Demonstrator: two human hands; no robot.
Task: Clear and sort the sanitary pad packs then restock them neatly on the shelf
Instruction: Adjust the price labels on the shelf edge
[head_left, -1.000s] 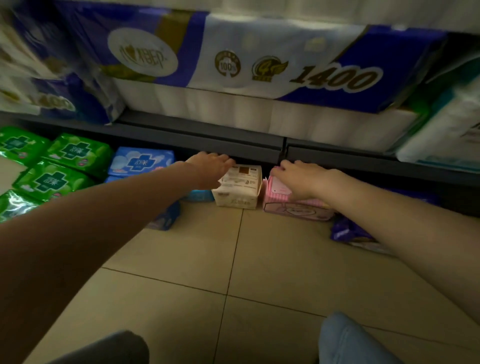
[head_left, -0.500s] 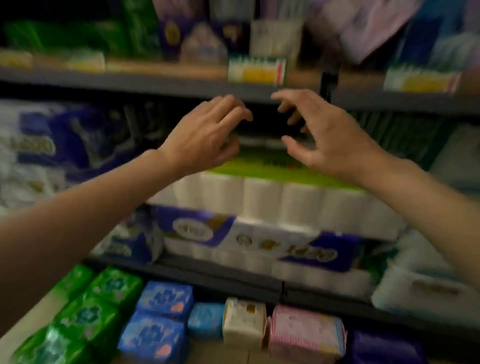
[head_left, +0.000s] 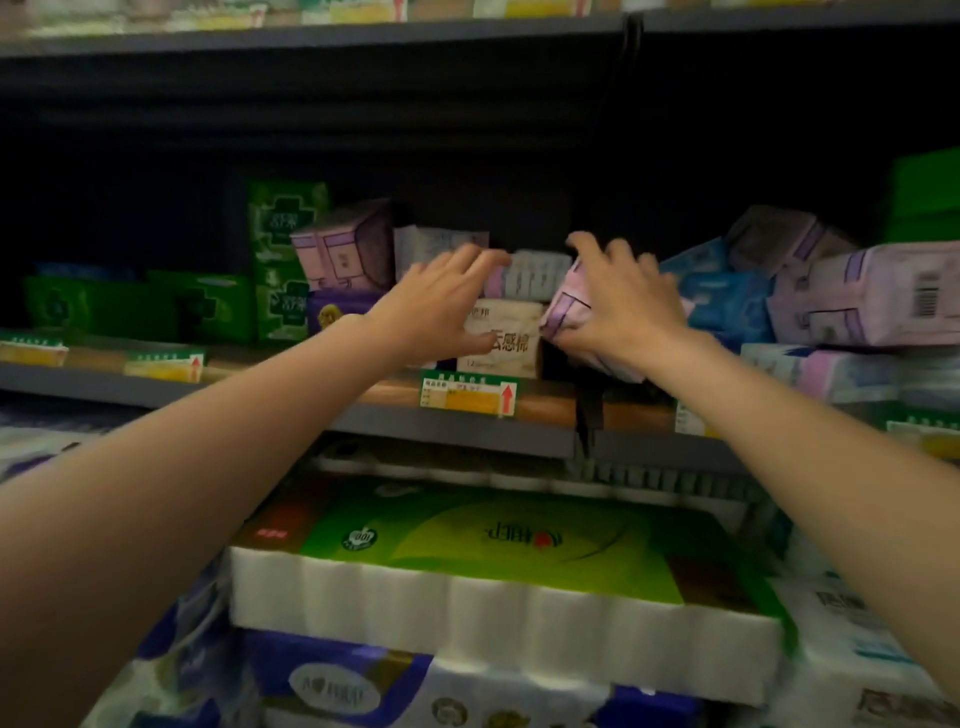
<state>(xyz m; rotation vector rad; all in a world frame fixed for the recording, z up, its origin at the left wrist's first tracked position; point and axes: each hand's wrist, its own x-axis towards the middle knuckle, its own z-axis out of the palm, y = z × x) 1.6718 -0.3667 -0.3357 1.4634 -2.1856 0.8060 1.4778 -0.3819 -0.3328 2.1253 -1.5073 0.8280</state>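
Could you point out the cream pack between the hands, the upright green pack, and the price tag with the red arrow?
cream pack (head_left: 511, 340), head view, on its printed front face
upright green pack (head_left: 283, 260), head view, mid front face
price tag (head_left: 470, 396), head view, on its yellow panel

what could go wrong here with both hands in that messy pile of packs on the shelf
The right hand grips a tilted pink pack; pulling it may topple the loosely piled lilac packs beside it. The left hand against the beige pack could nudge it over the shelf edge.
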